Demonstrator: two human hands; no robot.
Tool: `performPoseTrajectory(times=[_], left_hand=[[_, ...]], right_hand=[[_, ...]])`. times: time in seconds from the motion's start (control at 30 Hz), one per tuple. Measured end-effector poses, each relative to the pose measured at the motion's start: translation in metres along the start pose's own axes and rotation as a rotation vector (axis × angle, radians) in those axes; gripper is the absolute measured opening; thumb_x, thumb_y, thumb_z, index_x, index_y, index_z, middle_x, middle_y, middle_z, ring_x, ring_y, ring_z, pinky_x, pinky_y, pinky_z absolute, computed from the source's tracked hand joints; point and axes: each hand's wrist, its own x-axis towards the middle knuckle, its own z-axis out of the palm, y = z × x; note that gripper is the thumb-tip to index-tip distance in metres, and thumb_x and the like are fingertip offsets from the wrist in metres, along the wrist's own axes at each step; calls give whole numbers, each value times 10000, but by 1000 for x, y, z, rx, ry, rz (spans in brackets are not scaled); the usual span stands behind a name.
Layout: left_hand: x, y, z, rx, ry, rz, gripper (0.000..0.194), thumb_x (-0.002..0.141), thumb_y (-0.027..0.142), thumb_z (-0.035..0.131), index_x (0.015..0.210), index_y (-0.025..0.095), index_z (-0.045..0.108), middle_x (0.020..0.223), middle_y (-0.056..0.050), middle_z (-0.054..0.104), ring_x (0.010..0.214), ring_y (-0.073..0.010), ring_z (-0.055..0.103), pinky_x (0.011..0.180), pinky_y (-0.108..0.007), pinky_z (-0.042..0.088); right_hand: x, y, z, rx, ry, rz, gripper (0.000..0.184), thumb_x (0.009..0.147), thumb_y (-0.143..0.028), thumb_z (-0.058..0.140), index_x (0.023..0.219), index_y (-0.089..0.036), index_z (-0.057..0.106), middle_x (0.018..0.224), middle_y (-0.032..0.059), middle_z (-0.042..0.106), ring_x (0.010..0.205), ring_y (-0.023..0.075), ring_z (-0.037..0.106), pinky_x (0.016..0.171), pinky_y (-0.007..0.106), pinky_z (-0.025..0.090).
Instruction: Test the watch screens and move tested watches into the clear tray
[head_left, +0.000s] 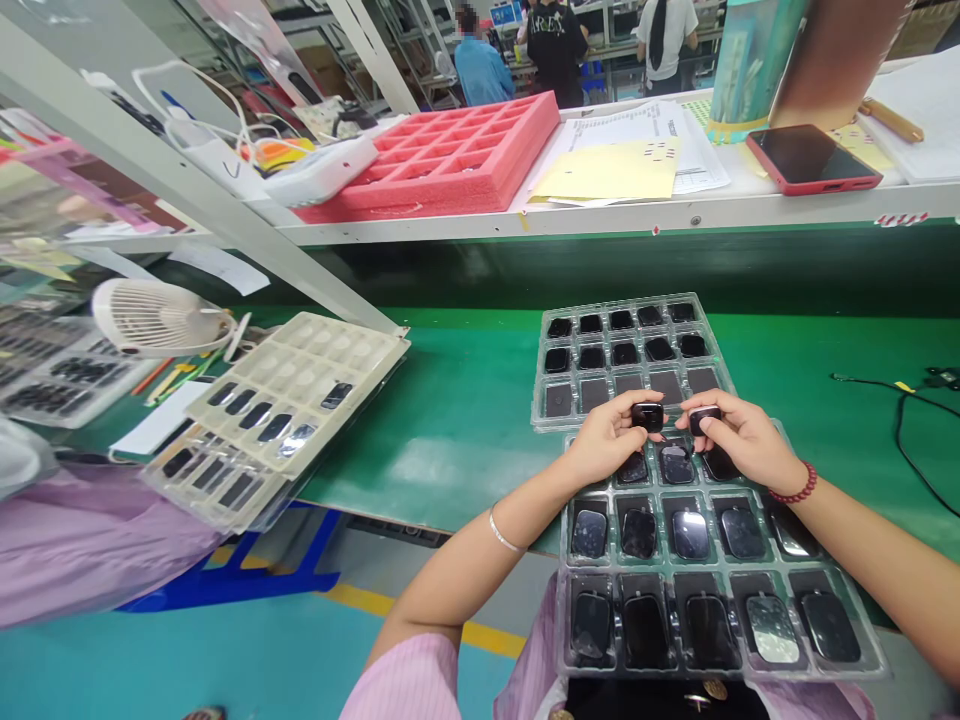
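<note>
Left hand [600, 442] and right hand [744, 440] held close together, each fingertip-pinching a small dark piece: left piece [647, 417], right piece [703, 420]. Pieces too small to identify; the grip perhaps spares their faces. Directly beneath, a clear tray [862, 655] keeps dark panels [690, 534] apart in separate pockets. Just beyond the hands sits a second tray [622, 302]; well left, a pale tray [334, 340] lies tilted.
</note>
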Motion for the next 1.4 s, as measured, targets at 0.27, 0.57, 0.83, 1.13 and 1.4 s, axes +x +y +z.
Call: performPoseTrajectory(times=[0.27,0.57,0.83,1.13,1.4], left_hand=[[0,0,0,6,-1,1,500,735,61,515,1218,181,562,1122,-98,712,848,-181,726,828,-357,563],[1,0,2,-14,7,-18,511,715,70,538,1213,180,566,1105,-95,710,888,-193,715,819,-349,560],[0,9,1,-33,31,-89,565,713,73,613,1263,177,537,1025,-81,706,770,-141,691,816,-321,529],[2,5,1,-82,30,-53,661,683,71,696,1295,192,479,993,-67,686,914,-167,668,826,-298,515],[-16,33,0,-498,-312,-152,677,645,334,845,1212,194,504,755,-2,660,432,-69,573,388,-139,375]], right_hand=[[0,-4,3,-94,30,-22,268,796,-177,594,1062,-210,607,883,59,719,709,189,672,632,317,563],[-1,-7,2,-89,14,-30,305,749,-151,586,1049,-206,589,887,60,708,706,185,652,611,301,532],[0,0,0,-99,24,8,255,802,-193,557,1055,-190,585,875,62,695,630,157,594,595,307,518],[0,-2,2,-44,19,-2,298,762,-170,581,1059,-196,571,886,55,699,640,155,603,604,306,506],[0,5,-2,82,19,15,291,815,-206,623,1104,-213,590,936,54,701,597,140,596,581,302,529]])
